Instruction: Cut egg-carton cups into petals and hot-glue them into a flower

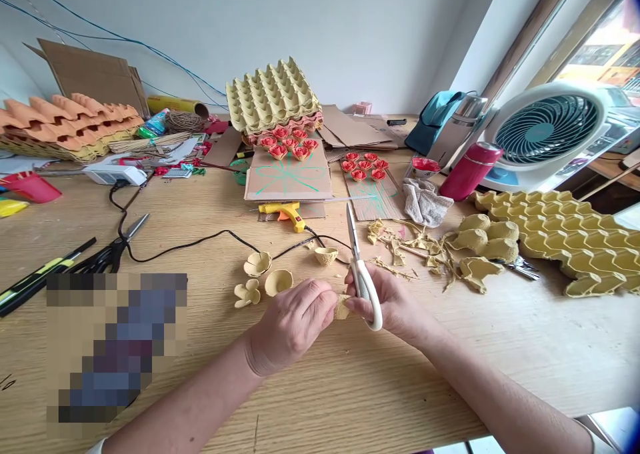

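My left hand (295,321) is closed in a pinch on a small yellow egg-carton piece (342,307) just above the wooden table (350,387). My right hand (395,304) grips white-handled scissors (361,271), blades closed and pointing up and away. The two hands meet at the carton piece. Beyond my left hand lie three cut yellow carton cups shaped like flowers (258,263), (278,281), (247,293), and another cup (326,256) sits farther back.
Carton scraps (400,249) and torn tray pieces (483,241) lie to the right, next to a yellow egg tray (565,237). Cardboard panels with red paper flowers (289,142), a yellow glue gun (285,211), black scissors (107,254), a fan (547,131), a red bottle (470,171) stand behind.
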Available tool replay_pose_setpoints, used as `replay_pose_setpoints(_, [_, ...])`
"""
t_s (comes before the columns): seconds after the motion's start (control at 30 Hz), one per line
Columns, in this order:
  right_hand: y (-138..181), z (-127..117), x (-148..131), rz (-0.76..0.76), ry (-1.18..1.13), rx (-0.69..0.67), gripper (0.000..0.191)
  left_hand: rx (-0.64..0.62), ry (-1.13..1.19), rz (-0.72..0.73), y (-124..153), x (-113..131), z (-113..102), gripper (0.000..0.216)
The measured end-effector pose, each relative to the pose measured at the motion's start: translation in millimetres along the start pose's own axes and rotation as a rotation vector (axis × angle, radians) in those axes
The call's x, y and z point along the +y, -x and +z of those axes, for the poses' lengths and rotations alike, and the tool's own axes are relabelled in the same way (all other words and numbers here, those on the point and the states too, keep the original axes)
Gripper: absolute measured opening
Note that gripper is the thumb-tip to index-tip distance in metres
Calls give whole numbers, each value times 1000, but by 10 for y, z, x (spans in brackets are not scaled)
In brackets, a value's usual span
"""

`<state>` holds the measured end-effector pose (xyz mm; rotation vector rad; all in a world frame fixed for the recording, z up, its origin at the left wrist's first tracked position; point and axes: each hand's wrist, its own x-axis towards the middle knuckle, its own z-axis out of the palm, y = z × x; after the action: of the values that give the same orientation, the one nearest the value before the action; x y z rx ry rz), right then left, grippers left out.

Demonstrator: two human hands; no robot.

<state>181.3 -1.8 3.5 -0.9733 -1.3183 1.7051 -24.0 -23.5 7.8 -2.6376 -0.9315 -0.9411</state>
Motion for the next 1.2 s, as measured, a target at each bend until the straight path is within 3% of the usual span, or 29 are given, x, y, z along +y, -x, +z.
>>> replay_pose_setpoints(0.33, [21,-17,-79,23,-28,-46,48,47,472,-570,-38,17,76,17])
replay_pose_setpoints(0.57, [-3,-47,-53,40,-52,19,47,80,618,-532,-9,0,99,17])
replay_pose_setpoints(0.67, [-7,-43,-50,36,-43,28,48,73,624,-491,0,4,105,7])
replay_pose_setpoints(0.77, [1,-27,-62,26,-25,8,47,65,578,-458,-14,14,97,15])
replay_pose_setpoints(0.9, [13,-32,-63,19,-28,-9,47,49,632,-615,-51,20,73,20])
replay_pose_setpoints(1.07, [11,-105,-23,32,-129,-55,46,66,1022,-934,-48,-40,104,25])
replay_pose_setpoints(1.2, [-8,-146,-17,16,-259,-57,46,53,1267,-901,-23,-61,128,30])
